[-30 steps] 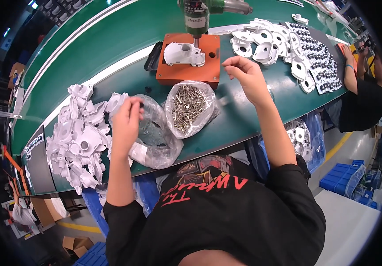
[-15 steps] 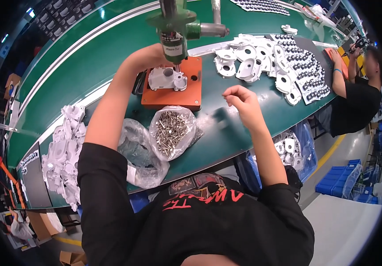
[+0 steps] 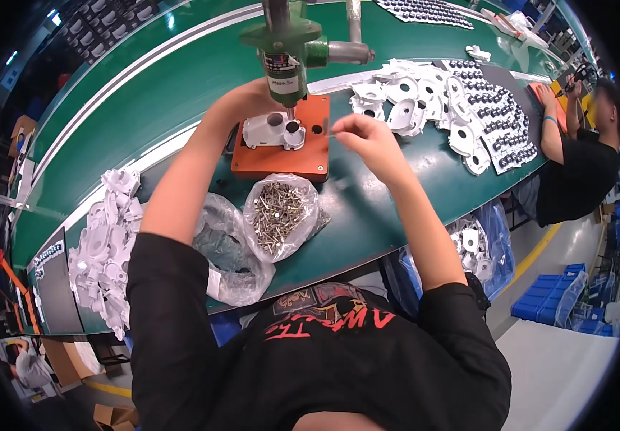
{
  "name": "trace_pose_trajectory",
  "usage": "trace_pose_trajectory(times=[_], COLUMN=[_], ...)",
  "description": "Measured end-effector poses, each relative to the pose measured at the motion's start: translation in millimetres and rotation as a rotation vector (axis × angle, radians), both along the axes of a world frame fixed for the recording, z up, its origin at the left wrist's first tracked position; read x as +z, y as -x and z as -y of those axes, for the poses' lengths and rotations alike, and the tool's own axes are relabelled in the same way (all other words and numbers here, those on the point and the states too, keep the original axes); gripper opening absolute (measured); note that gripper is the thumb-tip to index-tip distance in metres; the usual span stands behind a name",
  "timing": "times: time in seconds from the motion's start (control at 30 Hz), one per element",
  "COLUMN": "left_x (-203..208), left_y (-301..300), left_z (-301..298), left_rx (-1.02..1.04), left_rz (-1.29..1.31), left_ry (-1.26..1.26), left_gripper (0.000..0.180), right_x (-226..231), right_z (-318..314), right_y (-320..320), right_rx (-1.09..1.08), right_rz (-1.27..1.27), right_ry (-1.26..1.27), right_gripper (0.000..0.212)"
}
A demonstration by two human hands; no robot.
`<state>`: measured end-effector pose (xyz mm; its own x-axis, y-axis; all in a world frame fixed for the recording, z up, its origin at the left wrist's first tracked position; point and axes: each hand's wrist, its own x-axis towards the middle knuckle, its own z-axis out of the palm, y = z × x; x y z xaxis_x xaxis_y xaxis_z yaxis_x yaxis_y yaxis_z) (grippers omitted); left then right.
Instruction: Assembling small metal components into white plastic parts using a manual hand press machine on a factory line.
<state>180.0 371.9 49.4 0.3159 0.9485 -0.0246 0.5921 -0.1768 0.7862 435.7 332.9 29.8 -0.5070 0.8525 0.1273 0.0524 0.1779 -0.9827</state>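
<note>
White housing: on top of orange block, below green power screwdriver; likely light, stiff, slick plastic, hold by outer walls.
Left hand: block's far-left edge; fingers hidden, can't tell.
Right hand: just right of block; fingers pinched narrow, contents unclear.
Table: smooth green, under block.
Room: co-worker well right of block.

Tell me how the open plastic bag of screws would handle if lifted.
The bag would probably sag, since its thin walls crumple. Likely heavy for its size, given the heaped metal screws. Its open mouth suggests tilting could spill them.
</note>
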Motion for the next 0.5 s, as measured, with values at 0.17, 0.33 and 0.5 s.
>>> trace_pose_trajectory(times=[0.17,0.33,0.5], left_x=[-1,-31,-47], left_y=[-23,-21,-17], left_z=[73,102,93], left_rx=[0.462,0.141,0.177], left_rz=[-0.158,-0.198,-0.383], left_ry=[-0.252,-0.618,-0.691], left_gripper=[0.018,0.03,0.033], right_x=[-12,-2,16], right_z=[-44,-65,-63], right_y=[30,53,63], right_rx=[0.046,0.224,0.289], right_rz=[0.105,0.031,0.176], right_ry=[-0.004,0.143,0.153], right_gripper=[0.024,0.028,0.028])
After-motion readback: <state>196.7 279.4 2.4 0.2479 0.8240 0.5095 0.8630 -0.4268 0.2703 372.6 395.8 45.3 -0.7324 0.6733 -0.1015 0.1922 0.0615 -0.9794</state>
